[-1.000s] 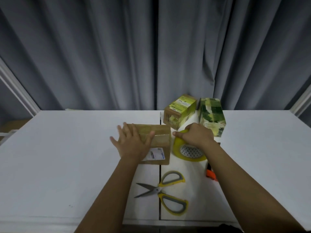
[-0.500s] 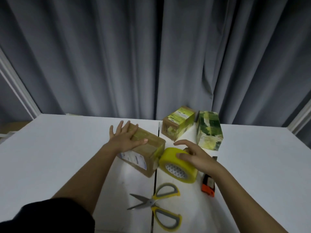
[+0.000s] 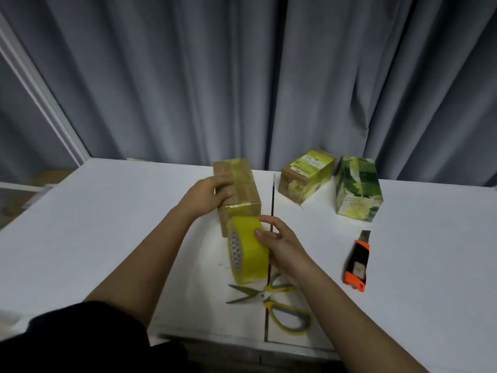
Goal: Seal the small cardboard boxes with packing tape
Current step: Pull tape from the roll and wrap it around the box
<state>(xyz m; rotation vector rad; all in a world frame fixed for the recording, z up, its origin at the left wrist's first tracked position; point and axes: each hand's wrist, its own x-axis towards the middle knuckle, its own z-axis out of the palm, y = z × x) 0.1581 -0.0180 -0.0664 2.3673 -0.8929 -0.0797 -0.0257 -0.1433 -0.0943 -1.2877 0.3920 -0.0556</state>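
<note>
on the white tabletop [image 3: 107,224], near its middle, a brown cardboard box [image 3: 239,189] lies with a strip of yellowish tape already along its top and down its near end. the left hand [image 3: 205,196] grips the box's left side, fingers curled over the top edge. just in front of the box, the right hand [image 3: 279,243] holds a yellow roll of packing tape [image 3: 246,251] upright on its edge, thumb on the outer band and fingers behind it; the roll sits close against the box's near face. scissors [image 3: 271,300] with yellow handles lie below the roll. an orange box cutter [image 3: 357,262] rests to the right. two more taped boxes, one brown and yellow [image 3: 306,179] and one green patterned [image 3: 357,189], stand farther back by the grey curtain [image 3: 242,76].
</note>
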